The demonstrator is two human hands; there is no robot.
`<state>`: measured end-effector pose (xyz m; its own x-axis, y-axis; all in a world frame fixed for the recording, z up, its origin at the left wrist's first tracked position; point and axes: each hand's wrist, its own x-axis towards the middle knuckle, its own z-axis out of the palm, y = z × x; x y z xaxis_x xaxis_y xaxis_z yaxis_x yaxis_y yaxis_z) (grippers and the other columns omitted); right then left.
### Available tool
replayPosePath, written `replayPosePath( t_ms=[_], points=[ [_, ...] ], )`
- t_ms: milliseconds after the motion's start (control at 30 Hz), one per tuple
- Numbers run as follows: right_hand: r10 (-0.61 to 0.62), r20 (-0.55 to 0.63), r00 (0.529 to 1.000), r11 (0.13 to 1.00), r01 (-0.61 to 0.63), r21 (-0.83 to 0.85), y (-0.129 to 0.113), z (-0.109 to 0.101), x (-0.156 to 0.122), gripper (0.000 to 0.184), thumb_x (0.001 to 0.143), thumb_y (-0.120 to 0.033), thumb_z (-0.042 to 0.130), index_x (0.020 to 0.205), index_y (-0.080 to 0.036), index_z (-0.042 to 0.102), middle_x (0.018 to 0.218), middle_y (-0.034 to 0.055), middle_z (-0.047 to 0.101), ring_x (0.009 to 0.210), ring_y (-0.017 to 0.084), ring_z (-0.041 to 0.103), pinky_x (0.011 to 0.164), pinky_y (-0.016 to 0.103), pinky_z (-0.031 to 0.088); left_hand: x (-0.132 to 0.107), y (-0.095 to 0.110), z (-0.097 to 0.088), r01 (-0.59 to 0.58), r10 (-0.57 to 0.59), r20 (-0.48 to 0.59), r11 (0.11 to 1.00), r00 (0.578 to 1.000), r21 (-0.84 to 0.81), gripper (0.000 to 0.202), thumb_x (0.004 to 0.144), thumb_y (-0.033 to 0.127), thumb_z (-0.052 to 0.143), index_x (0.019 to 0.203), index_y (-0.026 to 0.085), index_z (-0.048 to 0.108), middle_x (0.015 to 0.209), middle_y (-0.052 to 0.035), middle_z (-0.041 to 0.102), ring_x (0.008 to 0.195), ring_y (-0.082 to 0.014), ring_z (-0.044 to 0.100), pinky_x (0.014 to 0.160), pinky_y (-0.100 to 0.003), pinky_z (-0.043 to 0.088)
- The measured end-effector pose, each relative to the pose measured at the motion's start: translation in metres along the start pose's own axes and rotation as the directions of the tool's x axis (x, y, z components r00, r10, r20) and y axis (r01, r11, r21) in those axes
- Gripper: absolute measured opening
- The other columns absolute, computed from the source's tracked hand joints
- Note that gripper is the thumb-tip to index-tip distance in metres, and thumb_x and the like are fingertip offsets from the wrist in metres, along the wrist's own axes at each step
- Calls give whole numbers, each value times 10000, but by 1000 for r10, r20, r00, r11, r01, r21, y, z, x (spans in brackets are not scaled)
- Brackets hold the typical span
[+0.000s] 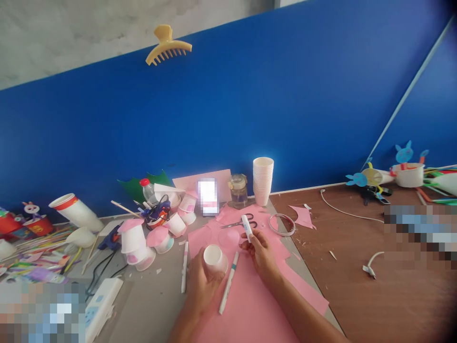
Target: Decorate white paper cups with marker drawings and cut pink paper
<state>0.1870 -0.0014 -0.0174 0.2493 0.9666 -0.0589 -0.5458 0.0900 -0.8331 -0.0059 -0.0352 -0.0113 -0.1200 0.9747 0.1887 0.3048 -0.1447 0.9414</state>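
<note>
My left hand (200, 285) is wrapped round a small white paper cup (214, 258), its mouth tipped toward me, just above a pink paper sheet (246, 305). My right hand (262, 252) pinches a white glue stick (247, 227), held upright over the same sheet. A white marker with a teal band (229, 282) lies on the pink paper between my two hands. Scissors (240, 222) rest on the paper just beyond the glue stick. A second white pen (184, 266) lies on the grey table left of my left hand.
A stack of white cups (263, 180), a glass jar (238, 189) and a tape ring (282, 224) stand behind the paper. Pink-topped cups (137, 243), a glue gun (110, 240) and a power strip (100, 305) crowd the left. A white cable (346, 209) and paper crafts (403, 174) sit on the brown table right.
</note>
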Motion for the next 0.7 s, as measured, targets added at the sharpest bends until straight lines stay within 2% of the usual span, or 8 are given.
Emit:
replayPosePath(
  t_ms=[100,167,233,300,367,500,600,700],
  points=[
    [20,-25,999,1000,-19,20,-3,3,0,378,768,-460,631,1025,-194,555,733,6,639,468,106,547,470,242,447,0,-3,-2,25,-28,-43,997,999,-73,661,624,359,776,1225,247,526,1288,-95,542,1241,-321,440,1031,-419,357],
    [11,-61,998,1000,-13,-29,-5,4,-1,452,806,-456,575,1177,-206,508,671,-21,613,452,113,533,452,235,427,2,-2,-2,53,-62,-92,994,994,-99,629,683,447,718,1231,227,502,1320,-114,513,1264,-320,419,1042,-426,347],
    [-45,-70,997,990,35,-138,-5,6,-4,457,837,-426,523,1238,-206,509,648,-27,598,484,127,544,476,246,439,4,0,-2,62,-75,-128,993,989,-104,582,743,519,637,1220,214,498,1276,-120,538,1231,-308,455,1025,-423,366],
    [-168,-31,985,945,152,-288,-4,7,-6,408,842,-367,503,1204,-194,577,696,3,620,585,155,585,541,272,473,6,2,-2,44,-60,-158,994,986,-99,545,782,562,569,1195,212,511,1193,-110,580,1172,-293,506,991,-414,399],
    [-298,45,954,857,288,-427,-2,7,-7,360,833,-305,494,1139,-185,641,806,47,655,708,187,617,628,303,499,8,3,-3,22,-40,-196,996,980,-92,531,797,587,531,1172,212,526,1132,-100,605,1130,-285,534,966,-409,419],
    [-414,125,902,719,408,-562,3,7,-5,341,838,-248,448,1064,-165,689,812,79,659,684,198,623,622,315,514,10,2,-9,18,-33,-250,998,968,-60,549,814,619,471,1167,204,535,1158,-105,596,1158,-283,513,996,-411,395],
    [-434,112,894,712,416,-566,6,8,-5,350,843,-233,437,1085,-168,682,880,95,686,742,200,646,648,299,529,12,3,-14,-1,4,-284,1000,959,11,567,831,640,395,1134,186,549,1181,-116,585,1187,-287,486,1028,-428,359],
    [-417,77,906,752,392,-530,6,9,-5,352,853,-255,449,1119,-178,667,999,99,699,867,211,659,741,301,532,16,10,-18,-7,41,-276,992,960,123,526,819,620,423,1082,186,560,1175,-121,587,1168,-298,501,1010,-441,372]
  ],
)
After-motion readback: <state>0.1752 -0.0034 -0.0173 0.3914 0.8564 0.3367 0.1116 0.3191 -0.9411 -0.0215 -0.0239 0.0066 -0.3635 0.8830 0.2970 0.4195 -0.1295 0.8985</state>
